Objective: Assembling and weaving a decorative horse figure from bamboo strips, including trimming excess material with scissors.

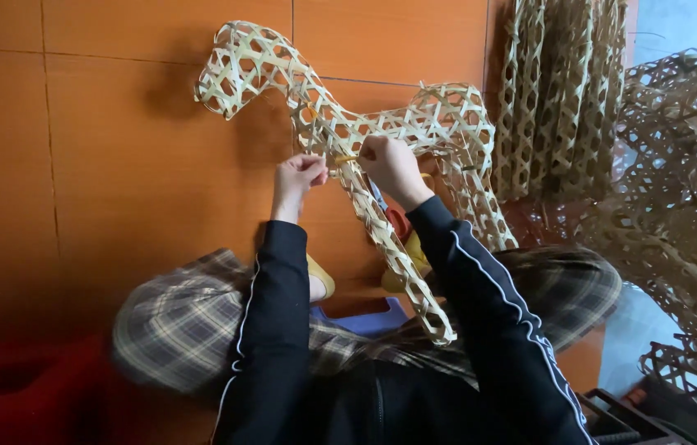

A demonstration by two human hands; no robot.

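A woven bamboo frame shaped like a four-legged animal (340,115) stands on the orange tiled floor in front of me, one long leg (402,264) reaching down between my knees. My left hand (299,177) pinches a thin bamboo strip (344,158) at the top of that leg. My right hand (390,165) is closed on the same strip and on the weave beside it. Both arms wear black sleeves with a white stripe.
Woven bamboo lattice panels (563,91) lean at the upper right, and a loose heap of lattice (678,189) fills the right side. My plaid-trousered knees (184,321) frame a blue stool (365,317). Red-handled scissors (396,221) lie by my right wrist. A dark crate (620,420) sits bottom right.
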